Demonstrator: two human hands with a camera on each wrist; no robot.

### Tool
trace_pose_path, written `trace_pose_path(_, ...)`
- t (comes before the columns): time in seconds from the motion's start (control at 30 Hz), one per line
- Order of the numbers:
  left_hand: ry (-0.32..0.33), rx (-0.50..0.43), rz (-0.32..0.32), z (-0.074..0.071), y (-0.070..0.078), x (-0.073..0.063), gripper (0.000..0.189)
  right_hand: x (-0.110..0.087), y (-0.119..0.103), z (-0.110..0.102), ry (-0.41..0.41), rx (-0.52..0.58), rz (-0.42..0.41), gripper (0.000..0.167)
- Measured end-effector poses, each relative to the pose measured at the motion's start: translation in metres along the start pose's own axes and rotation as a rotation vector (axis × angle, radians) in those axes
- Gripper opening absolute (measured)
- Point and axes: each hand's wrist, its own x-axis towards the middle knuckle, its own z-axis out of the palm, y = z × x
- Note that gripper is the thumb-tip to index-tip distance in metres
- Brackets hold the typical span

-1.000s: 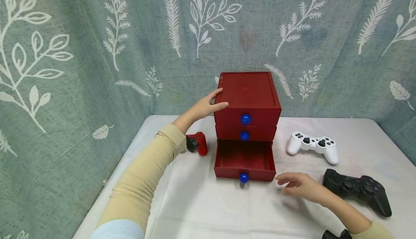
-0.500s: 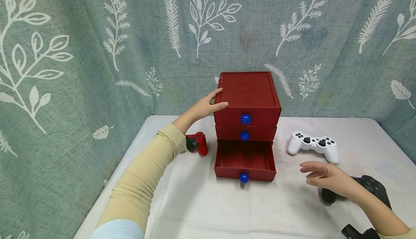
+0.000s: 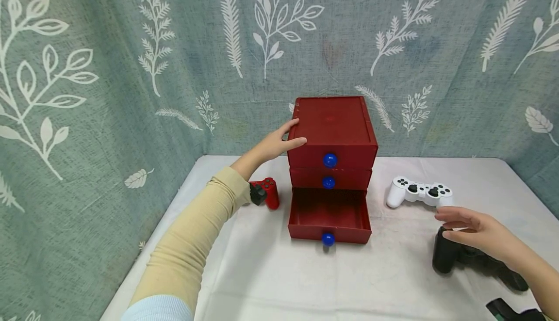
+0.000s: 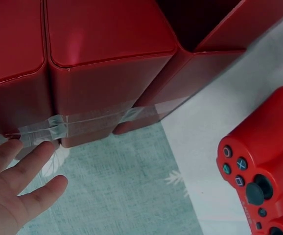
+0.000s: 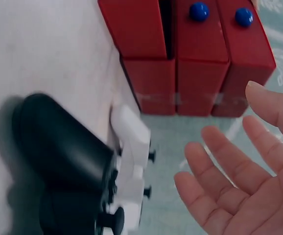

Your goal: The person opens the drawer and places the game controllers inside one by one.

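A red three-drawer cabinet (image 3: pixel 332 120) with blue knobs stands at the back middle of the table. Its bottom drawer (image 3: pixel 307 232) is pulled out, and the inside that shows holds nothing. My left hand (image 3: pixel 277 141) rests at the cabinet's upper left edge, fingers spread; in the left wrist view they lie beside its taped side. Above the black game controller (image 3: pixel 445 253) hovers my right hand (image 3: pixel 480 229), fingers loosely bent and holding nothing. It covers part of that controller in the head view; the right wrist view shows the black grip (image 5: pixel 63 137) apart from the fingers.
Behind the right hand lies a white game controller (image 3: pixel 419 192). A red game controller (image 3: pixel 271 195) sits left of the cabinet, partly hidden by the left wrist. White cloth (image 3: pixel 262 272) covers the table, and a green leaf-patterned curtain (image 3: pixel 183 44) hangs behind.
My right hand has moved right, from beside the open drawer to above the black controller, whose near grip now appears tilted up. The left hand and cabinet have stayed put.
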Motion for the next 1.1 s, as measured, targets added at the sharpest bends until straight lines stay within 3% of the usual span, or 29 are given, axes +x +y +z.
trace_pose_path(0.43,0.002,0.015,0.001,-0.001,0.0,-0.001,0.076,-0.01,0.028,-0.024,0.085,-0.228,0.147,0.067)
trace_pose_path(0.53,0.001,0.013,0.002,-0.001,0.0,-0.001,0.076,-0.008,0.051,-0.029,0.075,-0.213,0.177,0.071)
trace_pose_path(0.73,0.007,0.015,-0.006,-0.001,0.0,-0.001,0.076,0.0,0.12,-0.035,0.082,-0.214,0.223,0.09)
trace_pose_path(0.8,0.009,0.02,-0.01,0.0,0.0,-0.001,0.076,0.0,0.13,-0.036,0.076,-0.208,0.227,0.093)
trace_pose_path(0.9,0.007,0.022,-0.011,0.0,0.0,-0.001,0.075,-0.004,0.125,-0.037,0.053,-0.192,0.231,0.092)
trace_pose_path(1.1,0.008,0.018,-0.005,0.0,0.001,-0.001,0.075,-0.014,0.088,-0.035,-0.005,-0.195,0.214,0.085)
